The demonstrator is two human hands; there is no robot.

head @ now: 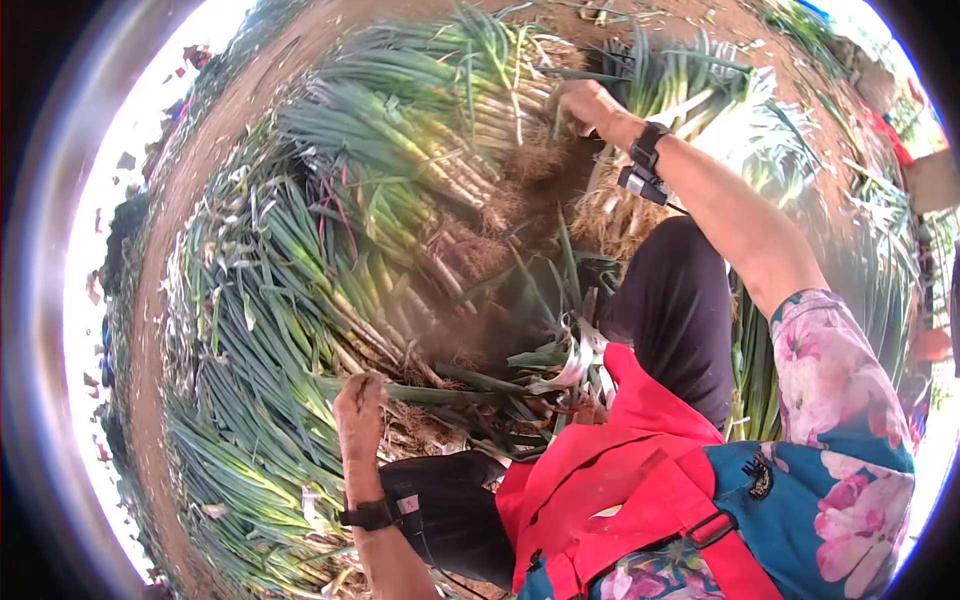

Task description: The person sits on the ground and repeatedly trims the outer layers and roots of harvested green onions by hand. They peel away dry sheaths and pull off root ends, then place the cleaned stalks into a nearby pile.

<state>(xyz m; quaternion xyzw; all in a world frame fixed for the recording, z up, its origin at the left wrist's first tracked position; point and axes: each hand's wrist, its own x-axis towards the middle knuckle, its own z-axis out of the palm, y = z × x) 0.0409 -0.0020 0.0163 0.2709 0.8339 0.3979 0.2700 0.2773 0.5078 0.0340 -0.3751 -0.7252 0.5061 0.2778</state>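
My left hand (360, 412) has its fingers curled, close to the root ends of green onions (367, 341) lying on the left. A long flat green leaf (442, 394) runs across at its fingertips; whether the fingers grip it cannot be made out. Farther ahead, my right hand (589, 105) bends down between a fanned row of green onions (465, 105) and an upright bundle of them (675, 97). A thin green strip (556, 124) shows under its fingers, and the hand's own back hides what they touch.
Loose leaves and pale peeled skins (574, 364) lie on the soil between my knees. Onion bundles (255, 420) curve along my left side. More onions (757, 367) lie beside my right knee (671, 315). A red apron (615, 480) covers my lap. Bare ground (150, 360) borders the pile.
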